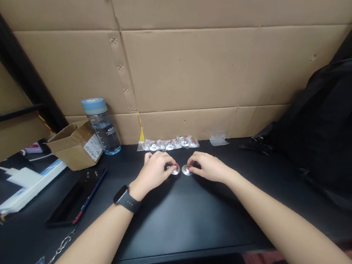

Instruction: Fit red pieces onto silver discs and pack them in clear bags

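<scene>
Two small shiny silver discs, each with a red part on top, are close together on the black table. My left hand [160, 169], with a dark watch on its wrist, is closed at the fingertips on the red part of the left silver disc [176, 170]. The right silver disc [186, 170] has its red part pinched between the thumb and fingers of my right hand [208, 167]. Just behind my hands lies a row of clear plastic packets [169, 144] holding similar silver and red pieces. The fingers partly cover both discs.
A clear plastic bag [219, 138] lies at the table's back. To the left are a water bottle [104, 129], an open cardboard box [77, 146], a power strip [34, 188] and a phone [78, 197]. A black backpack [337, 125] stands at the right. Cardboard panels [206, 65] wall the back.
</scene>
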`<state>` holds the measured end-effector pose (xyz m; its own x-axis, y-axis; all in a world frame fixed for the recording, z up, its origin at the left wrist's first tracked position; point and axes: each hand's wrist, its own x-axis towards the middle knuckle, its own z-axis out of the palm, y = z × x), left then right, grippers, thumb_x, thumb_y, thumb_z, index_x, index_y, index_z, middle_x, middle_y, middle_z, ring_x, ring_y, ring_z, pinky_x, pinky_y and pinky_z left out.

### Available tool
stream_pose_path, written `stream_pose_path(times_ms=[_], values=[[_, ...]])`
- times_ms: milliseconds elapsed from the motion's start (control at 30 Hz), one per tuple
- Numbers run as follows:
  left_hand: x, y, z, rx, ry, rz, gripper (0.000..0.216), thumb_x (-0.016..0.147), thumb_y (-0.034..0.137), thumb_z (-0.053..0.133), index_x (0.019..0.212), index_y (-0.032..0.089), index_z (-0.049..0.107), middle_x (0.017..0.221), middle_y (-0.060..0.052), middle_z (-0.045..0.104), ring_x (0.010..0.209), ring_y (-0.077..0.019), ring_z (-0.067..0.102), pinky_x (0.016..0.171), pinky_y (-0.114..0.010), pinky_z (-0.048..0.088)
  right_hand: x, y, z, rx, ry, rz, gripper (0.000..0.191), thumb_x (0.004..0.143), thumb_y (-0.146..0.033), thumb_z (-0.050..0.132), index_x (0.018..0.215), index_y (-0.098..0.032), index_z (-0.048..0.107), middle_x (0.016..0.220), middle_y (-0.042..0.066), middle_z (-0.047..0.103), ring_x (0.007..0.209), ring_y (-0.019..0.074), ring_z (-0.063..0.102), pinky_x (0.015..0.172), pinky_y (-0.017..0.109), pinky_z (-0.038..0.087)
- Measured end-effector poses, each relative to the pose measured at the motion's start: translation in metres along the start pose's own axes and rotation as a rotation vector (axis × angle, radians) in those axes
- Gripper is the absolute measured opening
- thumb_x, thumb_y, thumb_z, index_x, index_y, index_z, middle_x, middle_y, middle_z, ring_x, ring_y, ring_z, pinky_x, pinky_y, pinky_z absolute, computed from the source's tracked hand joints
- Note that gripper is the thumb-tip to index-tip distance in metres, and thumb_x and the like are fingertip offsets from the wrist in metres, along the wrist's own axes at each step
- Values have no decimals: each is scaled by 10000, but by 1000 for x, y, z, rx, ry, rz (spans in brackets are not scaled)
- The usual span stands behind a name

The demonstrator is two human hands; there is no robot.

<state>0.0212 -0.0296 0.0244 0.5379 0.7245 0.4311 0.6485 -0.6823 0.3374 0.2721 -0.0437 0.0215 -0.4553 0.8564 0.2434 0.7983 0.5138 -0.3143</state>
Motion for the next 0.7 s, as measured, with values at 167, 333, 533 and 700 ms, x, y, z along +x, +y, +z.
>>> stream_pose_path(times_ms=[167,333,533,700], values=[[1,-5,5,1,-22,-34,149,955,311,586,941,261,726,994,-18,759,977,-235,634,874,-391,265,4,4,6,-31,-23,37,73,911,-236,641,933,-255,709,990,26,702,929,194,652,731,275,437],[3,-3,7,-43,4,-124,119,950,307,577,917,249,675,942,5,755,948,-230,648,894,-391,289,6,0,5,119,62,16,81,896,-175,607,880,-213,676,905,26,699,798,158,633,704,265,456],[4,7,5,-234,67,-203,83,920,316,603,918,245,648,962,0,755,953,-227,689,885,-352,419,10,-8,14,620,160,19,102,922,-292,619,918,-193,643,1057,59,696,819,160,708,729,287,568],[5,1,13,-482,164,-228,123,921,353,606,937,234,631,961,-21,748,889,-207,710,825,-316,503,9,-22,18,896,154,95,237,919,-430,650,925,-193,630,1201,82,675,888,194,749,720,315,634]])
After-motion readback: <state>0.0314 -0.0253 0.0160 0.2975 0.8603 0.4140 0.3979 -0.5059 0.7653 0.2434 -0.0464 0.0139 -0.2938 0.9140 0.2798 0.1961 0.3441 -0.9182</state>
